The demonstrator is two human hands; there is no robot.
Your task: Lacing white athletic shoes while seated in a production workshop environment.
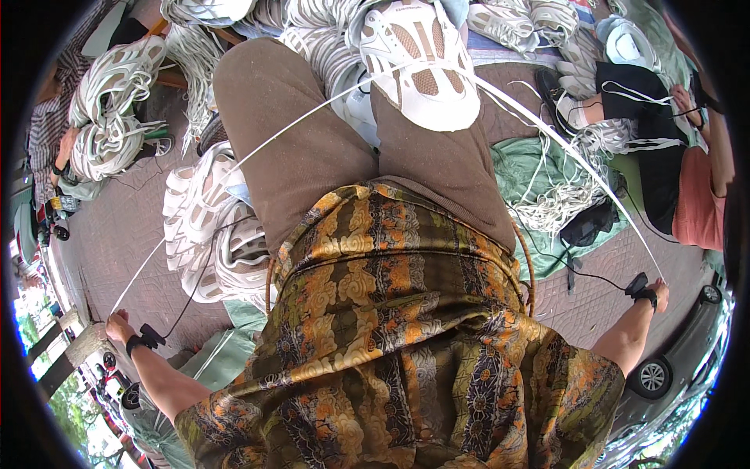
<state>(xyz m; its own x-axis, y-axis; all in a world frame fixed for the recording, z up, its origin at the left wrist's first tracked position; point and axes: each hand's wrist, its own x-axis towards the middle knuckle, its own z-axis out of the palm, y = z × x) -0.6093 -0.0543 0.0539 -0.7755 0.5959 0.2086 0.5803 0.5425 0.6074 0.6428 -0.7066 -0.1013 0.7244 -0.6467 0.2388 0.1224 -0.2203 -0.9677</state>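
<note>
A white shoe upper (433, 98) with tan mesh panels rests on my right knee, its toe toward me. A long white shoelace (582, 162) runs across it near the eyelets, with both sides drawn far out. My left hand (119, 326), stretched out to the lower left, is closed on one end. My right hand (661, 295) grips the other end out at the lower right. Both arms are spread wide. The lace's exact path through the eyelets is too small to make out. Each wrist wears a black strap with a small cabled device.
Stacked white shoe uppers (211, 227) lie beside my left leg, with more beyond my knees. A tangle of white laces (558, 199) and a black bag (590, 225) lie on green cloth at right. People sit at both sides. A grey car (687, 375) stands lower right.
</note>
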